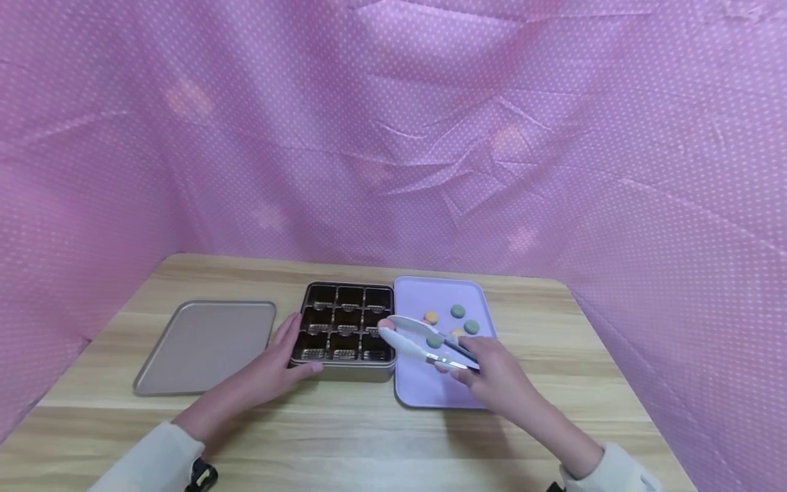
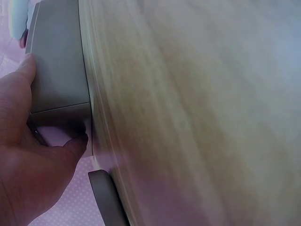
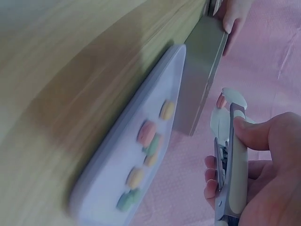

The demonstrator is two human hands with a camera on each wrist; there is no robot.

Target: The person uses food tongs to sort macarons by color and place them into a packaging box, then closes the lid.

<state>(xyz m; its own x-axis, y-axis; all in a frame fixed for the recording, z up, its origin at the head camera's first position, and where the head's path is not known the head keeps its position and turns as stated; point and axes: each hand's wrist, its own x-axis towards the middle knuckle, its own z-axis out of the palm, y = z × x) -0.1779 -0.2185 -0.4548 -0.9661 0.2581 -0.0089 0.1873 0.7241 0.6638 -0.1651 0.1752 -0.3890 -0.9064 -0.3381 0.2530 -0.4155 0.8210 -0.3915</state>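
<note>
In the head view my left hand (image 1: 273, 365) holds the near left corner of a metal box (image 1: 356, 372), its thumb on the front and its fingers along the left side. A dark insert (image 1: 346, 333) divided into several square compartments fills the box. My right hand (image 1: 494, 376) grips tongs (image 1: 451, 362) with pale tips. Between those tips, a pink macaron (image 1: 386, 324) hangs above the box's right edge. In the right wrist view the tongs (image 3: 237, 174) lie between thumb and curled fingers. The compartments that show hold nothing.
A lilac tray (image 1: 424, 389) stands against the box's right side, bearing several macarons, among them a green one (image 1: 458, 311) and an orange one (image 1: 431, 317). To the left lies a flat metal lid or tray (image 1: 209, 348). Pink dotted cloth (image 1: 393, 171) surrounds the wooden table (image 1: 344, 437).
</note>
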